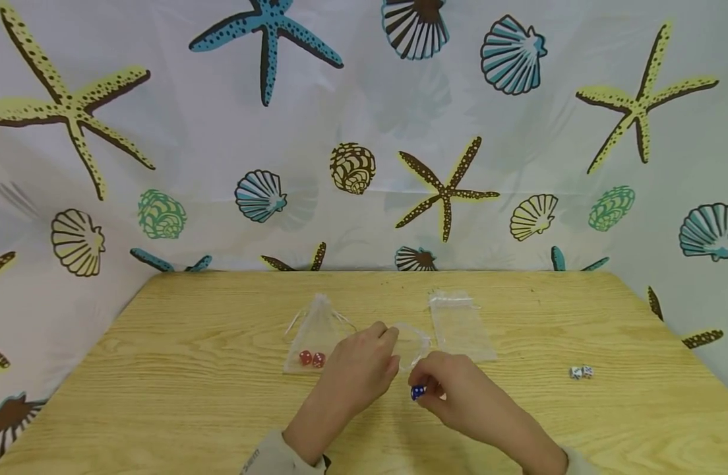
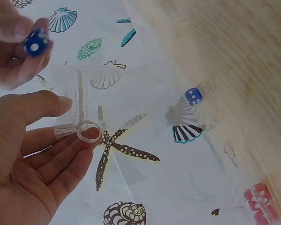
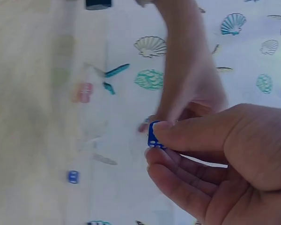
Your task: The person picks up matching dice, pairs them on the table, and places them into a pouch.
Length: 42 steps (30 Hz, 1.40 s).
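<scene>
My left hand (image 1: 361,366) grips a small sheer drawstring bag (image 2: 131,77) near its mouth, thumb on one side and fingers on the other. Inside the bag's far end, in the left wrist view, shows a blue die (image 2: 193,96) with white pips. Between thumb and fingertips, my right hand (image 1: 459,392) pinches a second blue die (image 3: 154,136). That die is just beside the bag's mouth, apart from the left hand.
To the left lies another sheer bag (image 1: 318,326) with two red dice (image 1: 312,358) in its bottom. A flat sheer bag (image 1: 463,330) rests behind the right hand. Two white dice (image 1: 581,372) sit at the right on the wooden table (image 1: 192,396). A patterned curtain (image 1: 352,119) stands behind.
</scene>
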Available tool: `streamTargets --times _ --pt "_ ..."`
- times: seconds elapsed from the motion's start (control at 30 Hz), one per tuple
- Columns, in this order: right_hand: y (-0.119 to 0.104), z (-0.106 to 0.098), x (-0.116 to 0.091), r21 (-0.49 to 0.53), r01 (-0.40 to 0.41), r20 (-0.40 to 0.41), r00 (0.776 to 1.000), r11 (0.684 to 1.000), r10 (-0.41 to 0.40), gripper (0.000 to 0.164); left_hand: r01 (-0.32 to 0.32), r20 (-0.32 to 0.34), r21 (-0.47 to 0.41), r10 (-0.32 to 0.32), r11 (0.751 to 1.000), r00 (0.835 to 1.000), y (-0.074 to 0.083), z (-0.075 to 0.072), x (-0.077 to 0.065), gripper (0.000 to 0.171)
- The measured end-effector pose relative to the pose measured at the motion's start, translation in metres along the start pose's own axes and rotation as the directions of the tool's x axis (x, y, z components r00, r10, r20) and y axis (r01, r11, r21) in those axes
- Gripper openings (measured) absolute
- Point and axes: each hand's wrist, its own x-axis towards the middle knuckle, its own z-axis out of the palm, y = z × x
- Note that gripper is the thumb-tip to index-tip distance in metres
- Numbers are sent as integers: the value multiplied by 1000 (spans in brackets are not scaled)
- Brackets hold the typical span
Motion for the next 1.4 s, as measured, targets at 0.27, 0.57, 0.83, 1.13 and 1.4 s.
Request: streamTargets --times 0.27,0.57,0.83,1.13,1.4 --pt "-12 -12 16 -156 -3 -205 978 988 -29 14 -2 7 5 2 1000 1000 -1 -1 0 21" --pt "-1 7 29 -248 -83 -331 944 965 -4 18 -16 12 13 16 1000 1000 2 -2 0 19" --pt "5 14 32 -344 -118 -417 908 932 -38 19 -8 29 10 7 1000 1000 3 -4 0 23" --pt "8 13 31 -237 -135 -368 929 962 40 22 2 25 2 -2 1000 1000 3 -6 -1 28" --pt "10 5 26 -150 -109 -322 945 983 56 35 24 13 -11 -24 1000 1000 2 -6 -2 31"
